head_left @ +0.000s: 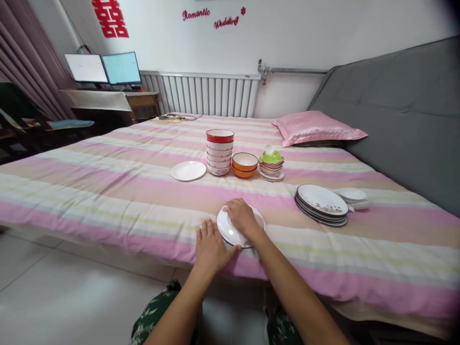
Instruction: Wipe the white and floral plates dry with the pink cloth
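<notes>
A white plate with a dark rim (230,231) lies near the bed's front edge. My right hand (241,216) is over its upper surface with fingers curled round something pale, perhaps a cloth or tissue, too small to make out. My left hand (212,247) rests at the plate's lower left, fingers spread on the sheet and thumb against the rim. Beyond the plate stand a tall stack of bowls with a red one on top (220,139), two orange bowls (245,165) and a stack of small dishes with a green leaf-shaped one (272,157).
A white oval plate (189,170) lies at the left of the bowls. Right of my hands are a stack of dark-rimmed plates (322,200) and some small white dishes (352,194). A pink pillow (318,128) lies farther back on the striped bed sheet (108,184).
</notes>
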`<state>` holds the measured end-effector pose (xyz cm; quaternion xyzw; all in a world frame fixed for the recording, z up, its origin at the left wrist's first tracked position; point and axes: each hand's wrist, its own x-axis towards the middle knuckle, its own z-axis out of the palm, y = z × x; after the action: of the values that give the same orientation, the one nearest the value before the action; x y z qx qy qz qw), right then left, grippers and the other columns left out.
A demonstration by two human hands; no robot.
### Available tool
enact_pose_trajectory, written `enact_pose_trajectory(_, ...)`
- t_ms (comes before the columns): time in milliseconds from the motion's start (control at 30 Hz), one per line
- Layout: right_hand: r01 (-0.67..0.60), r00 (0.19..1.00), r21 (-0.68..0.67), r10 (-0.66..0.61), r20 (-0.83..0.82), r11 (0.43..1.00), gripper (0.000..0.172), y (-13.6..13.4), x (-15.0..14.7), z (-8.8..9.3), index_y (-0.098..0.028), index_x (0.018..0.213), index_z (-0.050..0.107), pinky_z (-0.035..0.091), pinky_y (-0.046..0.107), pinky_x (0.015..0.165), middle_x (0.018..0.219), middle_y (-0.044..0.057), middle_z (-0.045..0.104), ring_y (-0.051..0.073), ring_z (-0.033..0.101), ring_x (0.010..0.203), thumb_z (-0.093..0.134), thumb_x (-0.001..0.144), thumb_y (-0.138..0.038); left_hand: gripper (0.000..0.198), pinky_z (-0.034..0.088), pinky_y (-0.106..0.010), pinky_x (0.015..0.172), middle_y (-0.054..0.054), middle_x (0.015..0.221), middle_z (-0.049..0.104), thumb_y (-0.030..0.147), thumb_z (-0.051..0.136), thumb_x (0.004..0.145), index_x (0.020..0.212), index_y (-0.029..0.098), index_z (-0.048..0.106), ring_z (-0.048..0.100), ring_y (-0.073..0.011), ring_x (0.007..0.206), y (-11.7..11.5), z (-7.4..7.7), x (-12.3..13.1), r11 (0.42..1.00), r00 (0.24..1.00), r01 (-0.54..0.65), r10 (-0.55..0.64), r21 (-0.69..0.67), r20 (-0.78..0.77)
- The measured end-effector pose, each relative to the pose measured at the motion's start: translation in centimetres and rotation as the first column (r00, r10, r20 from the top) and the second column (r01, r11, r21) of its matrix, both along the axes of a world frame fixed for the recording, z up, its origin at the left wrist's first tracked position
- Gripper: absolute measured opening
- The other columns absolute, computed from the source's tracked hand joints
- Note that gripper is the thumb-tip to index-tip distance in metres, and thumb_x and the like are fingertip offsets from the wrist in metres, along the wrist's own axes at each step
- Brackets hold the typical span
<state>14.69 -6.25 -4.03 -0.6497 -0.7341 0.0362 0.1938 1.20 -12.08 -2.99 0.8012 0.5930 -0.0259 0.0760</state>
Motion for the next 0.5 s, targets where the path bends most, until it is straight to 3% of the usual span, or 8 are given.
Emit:
enact_pose_trajectory(233, -0.249, 0.968, 0.001, 0.249, 0.004, 0.968, 0.026, -1.5, -1.2, 0.7, -0.017, 0.1, 0.066, 0.037, 0.026, 0.092, 0.104, 0.007, 0.067, 0.016, 0.057, 0.102, 0.042, 0.093, -0.023, 0.104, 0.014, -0.048, 0.113, -0.024, 0.15, 0.018, 0.07, 0.044, 0.073, 0.144, -0.002, 0.019, 0.012, -0.0359, 0.141, 0.0, -0.2, -0.1, 1.0, 1.0, 0.009, -0.009, 0.0, -0.006)
enact_pose_trajectory(500, -0.386, 0.922, -0.058, 0.386, -0.013, 0.92, 0.024, -3.9, -0.9, 2.0, -0.02, 0.1, 0.068, 0.041, 0.025, 0.09, 0.106, 0.007, 0.068, 0.016, 0.06, 0.103, 0.046, 0.09, -0.022, 0.091, 0.015, -0.047, 0.113, -0.024, 0.149, 0.023, 0.058, 0.048, 0.075, 0.14, -0.003, 0.03, 0.016, -0.0347, 0.14, 0.2, -0.6, -0.2, 0.999, 0.999, 0.033, -0.033, 0.03, -0.005)
